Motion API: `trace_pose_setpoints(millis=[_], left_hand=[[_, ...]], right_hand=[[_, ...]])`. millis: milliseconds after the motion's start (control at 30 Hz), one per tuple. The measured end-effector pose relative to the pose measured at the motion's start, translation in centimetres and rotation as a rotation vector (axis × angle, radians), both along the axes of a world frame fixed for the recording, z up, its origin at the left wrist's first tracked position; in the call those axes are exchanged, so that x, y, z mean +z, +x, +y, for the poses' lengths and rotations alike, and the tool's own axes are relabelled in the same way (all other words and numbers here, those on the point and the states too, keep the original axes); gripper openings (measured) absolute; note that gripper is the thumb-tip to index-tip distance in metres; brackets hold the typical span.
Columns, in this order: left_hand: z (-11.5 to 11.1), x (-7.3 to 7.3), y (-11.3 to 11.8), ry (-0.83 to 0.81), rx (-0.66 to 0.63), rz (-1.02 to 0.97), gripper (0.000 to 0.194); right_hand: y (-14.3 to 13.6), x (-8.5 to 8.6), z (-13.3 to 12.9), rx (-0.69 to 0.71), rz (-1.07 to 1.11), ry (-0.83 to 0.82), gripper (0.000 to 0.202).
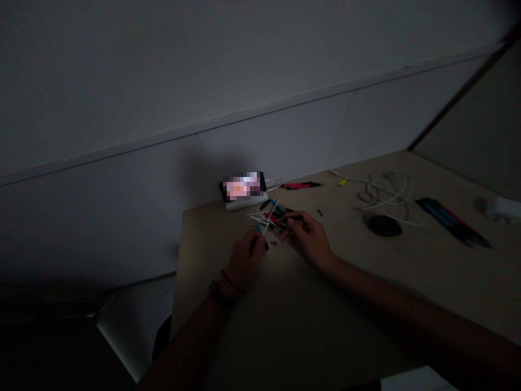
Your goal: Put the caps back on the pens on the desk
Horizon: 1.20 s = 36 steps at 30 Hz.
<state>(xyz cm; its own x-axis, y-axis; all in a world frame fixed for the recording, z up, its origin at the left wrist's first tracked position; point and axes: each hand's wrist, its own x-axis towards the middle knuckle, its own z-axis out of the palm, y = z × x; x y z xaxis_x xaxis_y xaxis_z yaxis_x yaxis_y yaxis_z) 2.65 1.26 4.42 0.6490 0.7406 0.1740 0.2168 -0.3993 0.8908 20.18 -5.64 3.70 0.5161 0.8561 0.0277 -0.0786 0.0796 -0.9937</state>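
Stick (266, 227), probably light, stiff, best gripped mid-length, points one o'clock from the left hand (246, 253) pinching it; right hand (308, 234): cannot tell its grip.

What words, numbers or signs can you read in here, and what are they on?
None can be read.
Phone screen: blurred into blocks.
Small pen parts: too small and dark.
Red-and-black pens by the wall: too small.
Watch: too dark.
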Motion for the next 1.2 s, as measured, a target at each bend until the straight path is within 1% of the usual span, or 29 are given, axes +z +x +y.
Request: trace_pose_setpoints(millis=[167, 267, 367, 467, 633, 867, 1033, 1200], left_hand=[[0.13, -0.59, 0.09, -0.047, 0.025, -0.035, 0.023], [0.25, -0.68, 0.16, -0.023, 0.058, -0.03, 0.02], [0.25, -0.45, 0.19, 0.018, 0.082, -0.01, 0.019], [0.19, -0.31, 0.2, 0.013, 0.072, 0.003, 0.016], [0.21, -0.65, 0.19, -0.04, 0.056, 0.018, 0.016], [0.25, -0.86, 0.15, -0.01, 0.049, 0.015, 0.018], [0.23, -0.86, 0.12, 0.01, 0.064, 0.038, 0.016], [0.24, -0.81, 0.14, 0.055, 0.049, 0.042, 0.013]], right_hand=[[-0.38, -0.11, -0.11, 0.072, -0.044, -0.014, 0.041], [-0.5, 0.13, -0.27, 0.101, -0.07, -0.002, 0.041], [-0.52, 0.36, -0.4, 0.129, -0.084, -0.002, 0.041], [-0.56, 0.41, -0.46, 0.157, -0.087, -0.006, 0.04], [-0.8, 0.3, -0.46, 0.167, -0.098, -0.004, 0.04], [-0.88, 0.26, -0.48, 0.207, -0.145, -0.024, 0.039], [-0.84, 0.18, -0.52, 0.23, -0.161, -0.039, 0.037], [-0.89, 0.17, -0.6, 0.235, -0.199, -0.042, 0.033]])
